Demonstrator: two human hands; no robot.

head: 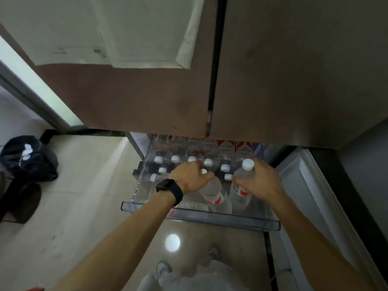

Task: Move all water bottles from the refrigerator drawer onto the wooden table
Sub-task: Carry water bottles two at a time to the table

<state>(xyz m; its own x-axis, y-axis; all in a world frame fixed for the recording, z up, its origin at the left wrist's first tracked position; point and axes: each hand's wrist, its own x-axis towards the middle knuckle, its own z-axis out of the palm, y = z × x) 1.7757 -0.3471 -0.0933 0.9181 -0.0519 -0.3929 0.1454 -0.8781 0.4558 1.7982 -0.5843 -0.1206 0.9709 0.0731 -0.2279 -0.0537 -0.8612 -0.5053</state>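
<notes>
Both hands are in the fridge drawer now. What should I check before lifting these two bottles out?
1. Left grip round the left water bottle: ok.
2. Right grip round the right water bottle: ok.
3. White cap on the right water bottle: ok.
4. Drawer pulled open: ok.
5. Drawer emptied: not ok, a back row of bottles remains.
6. Wooden table ready: cannot tell, not in view.

At least 10 white-capped clear plastic water bottles (214,193), 1 transparent plastic refrigerator drawer (210,217), 1 left hand (190,177), 1 right hand (260,181), 1 black wristwatch (165,185).
</notes>
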